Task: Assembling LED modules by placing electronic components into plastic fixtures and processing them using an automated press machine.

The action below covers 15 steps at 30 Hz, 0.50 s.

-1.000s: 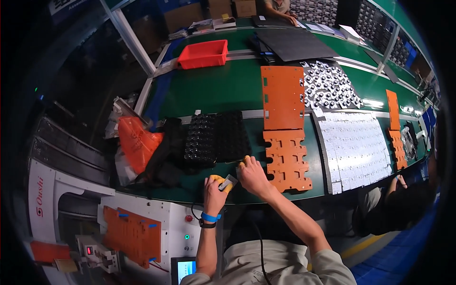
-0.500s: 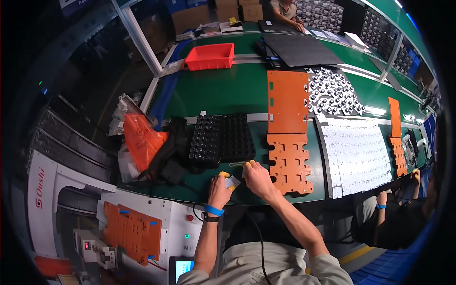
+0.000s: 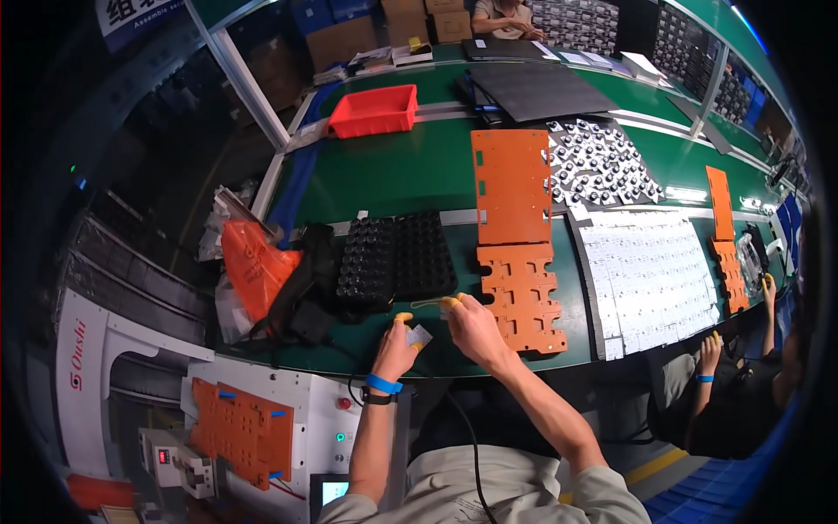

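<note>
My left hand [image 3: 397,352], with yellow finger cots and a blue wristband, is closed on a small silvery-white plate [image 3: 421,335] by its edge. Just right of it, my right hand [image 3: 474,334] is closed with its cot-covered fingertips together. From those fingertips a thin pale loop [image 3: 426,303] sticks out to the left; its exact kind is too small to tell. Both hands are over the near edge of the green table [image 3: 375,351]. Beyond them lie black trays [image 3: 394,258] with rows of round pockets, the left one filled with dark round parts.
An orange fixture plate [image 3: 522,301] lies right of my hands, beside a sheet of white panels [image 3: 648,284]. Farther back are many small lens parts [image 3: 602,166], black boards [image 3: 541,92] and a red bin [image 3: 374,111]. An orange bag [image 3: 257,271] sits left. Co-workers sit across and at right.
The view has shifted a little, so the table things appear farther left. My hands keep their grips. The person across the table now has both hands together; the co-worker at right has raised a hand.
</note>
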Each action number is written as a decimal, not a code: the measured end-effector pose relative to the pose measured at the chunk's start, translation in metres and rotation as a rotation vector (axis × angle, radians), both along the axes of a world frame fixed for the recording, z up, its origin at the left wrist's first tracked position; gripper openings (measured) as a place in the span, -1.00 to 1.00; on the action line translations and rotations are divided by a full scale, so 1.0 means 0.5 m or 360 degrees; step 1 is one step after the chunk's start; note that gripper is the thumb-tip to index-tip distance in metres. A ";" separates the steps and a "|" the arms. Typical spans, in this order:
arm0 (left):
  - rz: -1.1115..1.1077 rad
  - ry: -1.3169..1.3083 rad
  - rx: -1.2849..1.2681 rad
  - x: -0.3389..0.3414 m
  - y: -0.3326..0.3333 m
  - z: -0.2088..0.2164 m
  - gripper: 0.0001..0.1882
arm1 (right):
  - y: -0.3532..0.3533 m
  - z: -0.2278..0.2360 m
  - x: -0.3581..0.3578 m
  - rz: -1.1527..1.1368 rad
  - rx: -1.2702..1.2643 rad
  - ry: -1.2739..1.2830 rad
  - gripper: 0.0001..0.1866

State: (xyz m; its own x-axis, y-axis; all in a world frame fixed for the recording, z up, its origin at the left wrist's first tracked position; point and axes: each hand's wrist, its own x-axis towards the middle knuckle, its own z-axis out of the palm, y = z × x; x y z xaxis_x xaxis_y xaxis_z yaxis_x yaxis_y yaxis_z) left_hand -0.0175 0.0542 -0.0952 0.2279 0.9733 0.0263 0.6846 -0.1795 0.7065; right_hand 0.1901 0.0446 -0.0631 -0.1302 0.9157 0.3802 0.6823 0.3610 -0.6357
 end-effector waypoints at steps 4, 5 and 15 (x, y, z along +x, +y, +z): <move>0.0000 -0.0582 -0.0758 -0.009 0.027 0.007 -0.68 | -0.025 0.024 -0.003 0.0065 -0.0246 0.1016 -0.61; -0.0005 -0.0576 -0.0761 -0.005 0.026 0.005 -0.68 | -0.030 0.034 -0.001 0.0059 -0.0245 0.1020 -0.61; 0.0027 -0.2348 -0.1454 0.138 0.004 0.051 -0.50 | -0.057 0.072 0.020 0.0027 -0.0026 0.0890 -0.56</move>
